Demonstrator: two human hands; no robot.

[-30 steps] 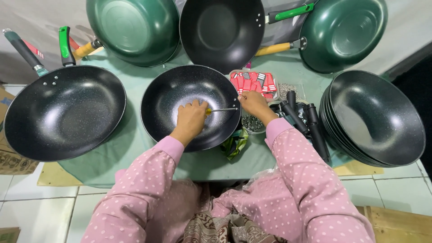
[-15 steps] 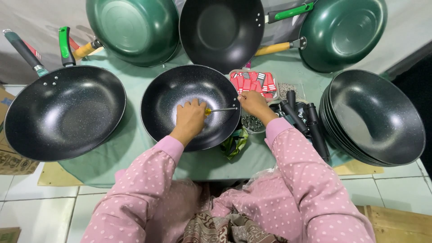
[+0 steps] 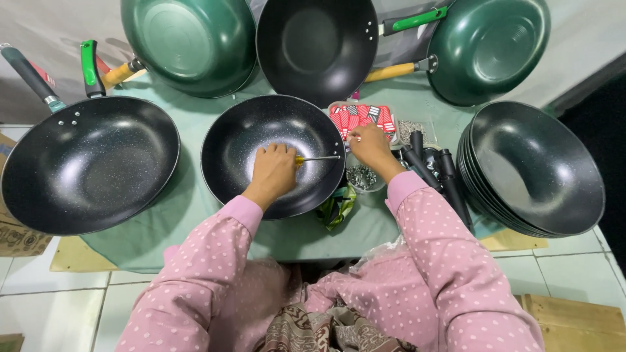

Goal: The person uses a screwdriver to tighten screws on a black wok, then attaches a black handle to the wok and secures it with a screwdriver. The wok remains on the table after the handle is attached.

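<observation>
While gripped by the left hand, the screwdriver (shaft rightward) spans the pan.

Both arms in pink dotted sleeves, reaching fwd from bottom of view, elbows bent. Left hand knuckles up, fingers curled shut in a fist-like grip, wrist straight. Right hand further fwd & to the right, fingers bent, tips pinched together, palm down. Hands near, not touching.
</observation>
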